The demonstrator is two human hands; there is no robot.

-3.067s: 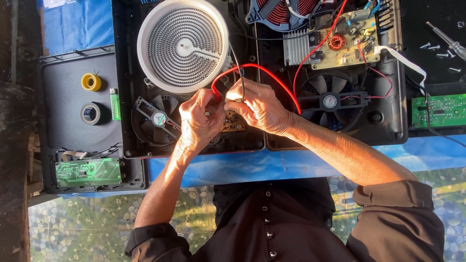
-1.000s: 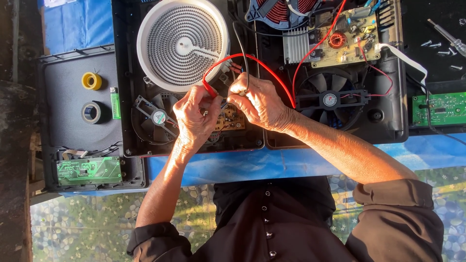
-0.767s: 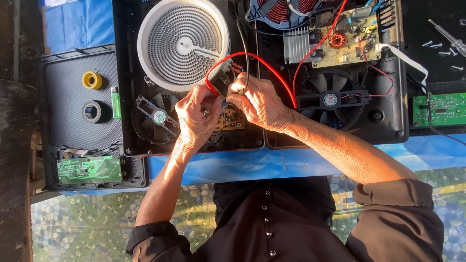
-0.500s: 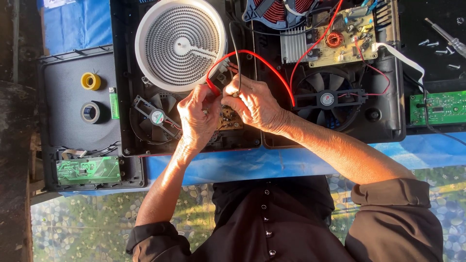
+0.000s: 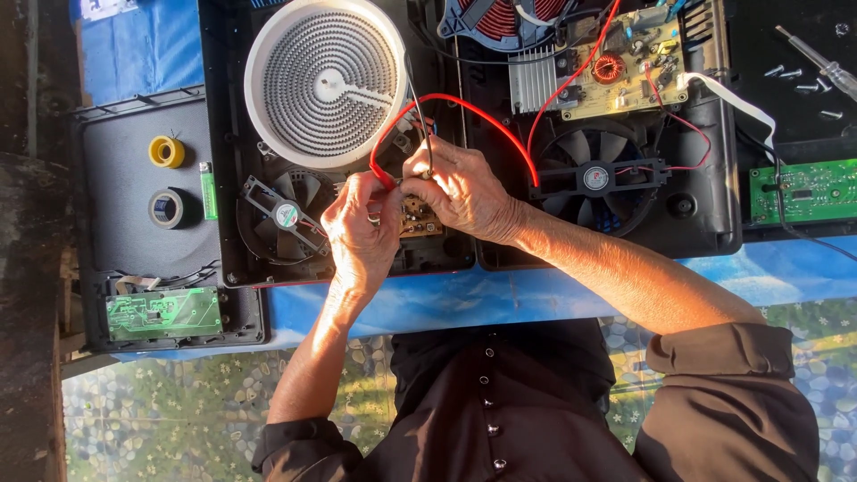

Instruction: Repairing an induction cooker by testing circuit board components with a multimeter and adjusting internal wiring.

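Operator wears a dark brown button-front shirt; sleeves rolled above both wrists. Left hand [image 5: 361, 234] carries a finger ring; right hand [image 5: 464, 192] bare

Strong, warm sunlight fell across the scene from one side, brightening the hands and the white coil disc [image 5: 326, 82], whose rim showed mild glare. Left of the disc, the frame's edge sank into deep shadow. The hands cast hard, dark shadows onto the black housing [image 5: 446, 254] below the disc. Focus was sharp throughout, without noticeable motion blur.
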